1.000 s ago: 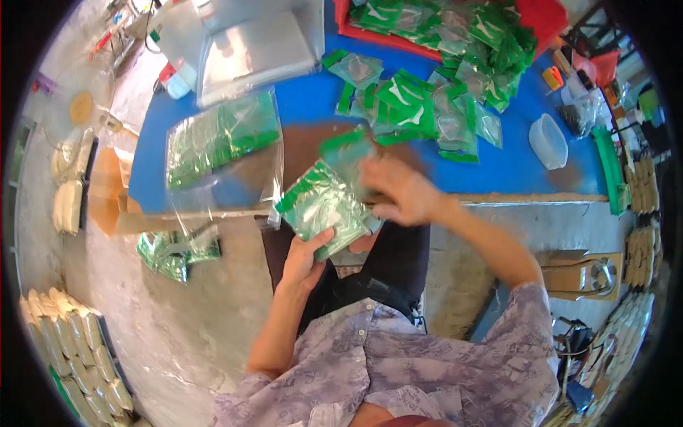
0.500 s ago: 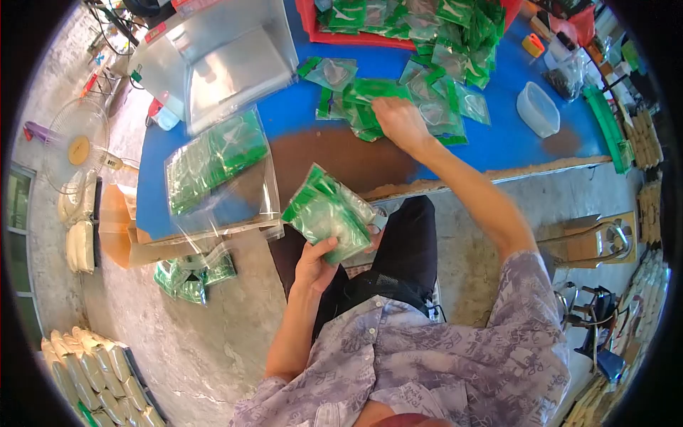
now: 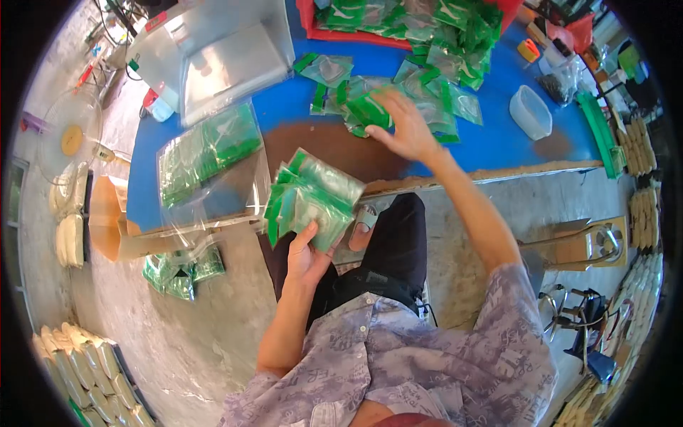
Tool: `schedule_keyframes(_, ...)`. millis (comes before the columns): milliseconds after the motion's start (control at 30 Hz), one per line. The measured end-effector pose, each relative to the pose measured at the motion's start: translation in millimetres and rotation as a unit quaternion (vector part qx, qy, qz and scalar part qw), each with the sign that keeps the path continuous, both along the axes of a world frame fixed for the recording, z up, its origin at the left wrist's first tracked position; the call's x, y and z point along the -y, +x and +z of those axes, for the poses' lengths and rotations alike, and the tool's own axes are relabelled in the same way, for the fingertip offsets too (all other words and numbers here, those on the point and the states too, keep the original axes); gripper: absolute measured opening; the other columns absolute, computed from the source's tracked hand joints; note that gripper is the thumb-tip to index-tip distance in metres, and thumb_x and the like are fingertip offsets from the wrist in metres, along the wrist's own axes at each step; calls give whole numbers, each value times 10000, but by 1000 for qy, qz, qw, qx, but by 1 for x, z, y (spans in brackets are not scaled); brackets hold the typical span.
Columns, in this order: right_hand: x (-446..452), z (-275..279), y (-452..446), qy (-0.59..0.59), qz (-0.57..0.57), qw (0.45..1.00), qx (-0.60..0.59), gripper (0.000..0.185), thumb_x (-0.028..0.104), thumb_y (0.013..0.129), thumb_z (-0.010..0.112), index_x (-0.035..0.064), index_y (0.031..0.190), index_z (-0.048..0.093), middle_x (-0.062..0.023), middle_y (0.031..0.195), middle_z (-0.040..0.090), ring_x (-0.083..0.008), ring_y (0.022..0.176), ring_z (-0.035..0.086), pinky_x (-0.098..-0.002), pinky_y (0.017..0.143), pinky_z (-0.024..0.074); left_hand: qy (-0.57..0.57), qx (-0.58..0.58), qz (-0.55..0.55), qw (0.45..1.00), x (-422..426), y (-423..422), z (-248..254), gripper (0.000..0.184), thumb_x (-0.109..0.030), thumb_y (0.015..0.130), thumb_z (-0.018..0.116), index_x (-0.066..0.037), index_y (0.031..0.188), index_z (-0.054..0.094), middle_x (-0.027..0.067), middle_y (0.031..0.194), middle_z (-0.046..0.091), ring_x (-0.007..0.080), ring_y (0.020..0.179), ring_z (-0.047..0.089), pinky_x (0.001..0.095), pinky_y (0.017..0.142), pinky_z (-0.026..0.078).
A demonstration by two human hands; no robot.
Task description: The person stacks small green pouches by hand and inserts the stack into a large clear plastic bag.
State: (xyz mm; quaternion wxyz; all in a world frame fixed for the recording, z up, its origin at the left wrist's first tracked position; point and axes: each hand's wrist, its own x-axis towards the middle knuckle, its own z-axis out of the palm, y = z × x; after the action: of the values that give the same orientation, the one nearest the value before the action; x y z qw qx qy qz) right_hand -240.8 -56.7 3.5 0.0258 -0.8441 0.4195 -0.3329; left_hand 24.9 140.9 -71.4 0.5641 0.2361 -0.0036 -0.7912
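Note:
My left hand (image 3: 307,257) is closed around a fanned stack of flat plastic packets (image 3: 324,206), green along one part and clear elsewhere, above my lap. At the table, my right hand (image 3: 409,128) spans another green packet (image 3: 368,112), thumb at its near edge and blurred fingers at its far side. Around that hand, more loose green-and-clear packets (image 3: 466,107) lie overlapping on the blue tabletop. A large clear bag (image 3: 210,153) with rows of the same packets inside lies to the left, its open end hanging over the table edge.
A red tray (image 3: 341,35) heaped with packets stands at the back. Clear plastic sheets (image 3: 235,67) lie back left. At right are a translucent tub (image 3: 531,112) and a green strip-like object (image 3: 596,135). A paper bag (image 3: 107,217) and more packets (image 3: 181,274) sit below the left edge.
The stack in my left hand has fanned out, showing several green edges. My right hand has spread its thumb, and the green packet under it has turned and shifted toward me.

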Motion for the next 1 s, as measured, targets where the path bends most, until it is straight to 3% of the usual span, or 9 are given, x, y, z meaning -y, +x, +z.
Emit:
schedule_keyframes(67, 11, -37, -20, -29, -66, 984, -163, 631, 424, 878, 725, 10, 1331, 578, -206, 1443, 536, -412, 1367, 465, -509, 1121, 376, -18, 52, 7, 998, -7, 3, 0, 660, -153, 815, 794, -70, 1399, 498, 91, 1341, 617, 294, 1257, 586, 511, 1091, 466)
schedule_keyframes(267, -85, -32, -9, 15, 170, 980, -100, 468, 285, 911, 723, 8, 1274, 618, -193, 1352, 616, -383, 1259, 580, -479, 1030, 473, -67, 60, -27, 996, -24, 24, -19, 649, -74, 791, 802, -47, 1376, 520, 76, 1259, 652, 258, 1185, 629, 441, 1041, 494)
schedule_keyframes(333, -112, -20, 7, 235, 103, 960, 108, 329, 215, 960, 685, 1, 1206, 648, -149, 1136, 704, -230, 1051, 669, -405, 915, 521, -95, 76, -52, 991, -22, 21, -21, 676, -119, 792, 811, -43, 1390, 505, 87, 1274, 649, 270, 1204, 621, 453, 1066, 478)
schedule_keyframes(400, -120, 3, 29, 457, 70, 848, 258, 296, 205, 971, 673, -1, 1183, 654, -134, 1014, 720, -161, 940, 665, -381, 857, 529, -93, 95, -44, 990, -17, 14, -8, 633, -104, 826, 796, -40, 1387, 511, 81, 1291, 639, 252, 1218, 611, 436, 1067, 472)
schedule_keyframes(533, -91, 8, 47, 415, 25, 904, 96, 341, 295, 1011, 612, -1, 1172, 661, -193, 947, 707, -194, 848, 686, -379, 783, 538, -75, 152, -26, 985, -6, -3, 15, 609, -106, 856, 782, -39, 1393, 502, 70, 1315, 619, 235, 1229, 597, 420, 1067, 466)
schedule_keyframes(600, -50, 14, 48, 193, -9, 970, 146, 457, 399, 1005, 579, -22, 1162, 658, -276, 1122, 677, -440, 1064, 643, -465, 892, 524, -71, 178, -7, 981, -7, -2, 14, 613, -106, 854, 781, -35, 1393, 499, 72, 1313, 618, 238, 1229, 597, 419, 1068, 464)
schedule_keyframes(733, -34, -34, 57, -25, 47, 998, -37, 584, 482, 948, 625, -55, 1180, 626, -267, 1276, 610, -442, 1178, 579, -493, 1004, 474, -44, 145, 5, 988, -22, 13, 10, 697, -107, 819, 806, -32, 1423, 468, 78, 1328, 602, 252, 1238, 585, 429, 1084, 458)
schedule_keyframes(867, -85, -23, 53, 94, 173, 980, -17, 526, 269, 706, 858, 6, 1108, 642, -165, 1163, 648, -350, 1140, 616, -446, 973, 513, -59, 150, 19, 987, -30, 33, 7, 692, -23, 800, 806, -27, 1412, 484, 87, 1318, 618, 245, 1222, 600, 425, 1076, 466)
schedule_keyframes(1000, -101, -22, 57, 62, 150, 985, -58, 399, 146, 714, 796, 11, 1056, 643, -123, 1088, 628, -334, 1071, 627, -456, 946, 527, -58, 146, -9, 988, -26, 51, -10, 631, 6, 809, 787, -38, 1379, 521, 72, 1287, 640, 230, 1196, 618, 412, 1050, 487)
